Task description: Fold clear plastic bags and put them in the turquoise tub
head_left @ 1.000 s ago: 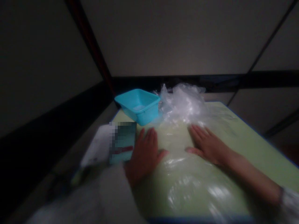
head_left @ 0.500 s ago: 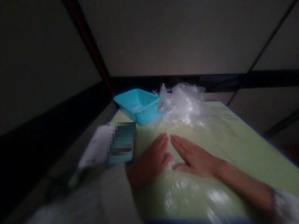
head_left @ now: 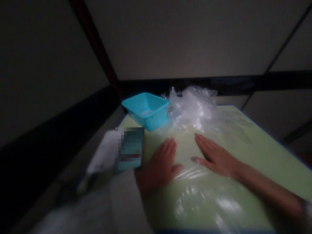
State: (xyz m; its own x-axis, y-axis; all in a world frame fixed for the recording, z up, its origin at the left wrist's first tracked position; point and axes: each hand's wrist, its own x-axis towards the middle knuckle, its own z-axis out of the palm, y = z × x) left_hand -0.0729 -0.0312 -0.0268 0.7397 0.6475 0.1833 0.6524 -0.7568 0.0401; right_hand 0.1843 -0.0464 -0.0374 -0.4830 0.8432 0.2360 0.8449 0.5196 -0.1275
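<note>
A thin clear plastic sheet or bag [head_left: 195, 193] lies spread over the pale green tabletop [head_left: 273, 165], with shiny wrinkles near the front edge. My left hand [head_left: 162, 165] rests flat on it, fingers stretched forward and thumb out to the right. To its right, my right hand [head_left: 216, 157] is also laid flat, fingers pointing forward and left, thumb apart. A gap separates the two hands, and neither grips anything. Beyond them is a crumpled heap of clear plastic [head_left: 195, 109]; whether it joins the flat plastic, I cannot tell.
A turquoise plastic basin [head_left: 156, 120] stands at the table's back left, beside the heap. Left of my left hand lies a blurred-out dark and teal flat object [head_left: 131, 148], with a white item [head_left: 104, 151] next to it. Grey wall panels [head_left: 182, 42] rise behind the table.
My right hand has slid right and slightly forward, away from my left hand, opening a gap between the fingertips. My left hand stays nearly in place, its fingers slightly more spread.
</note>
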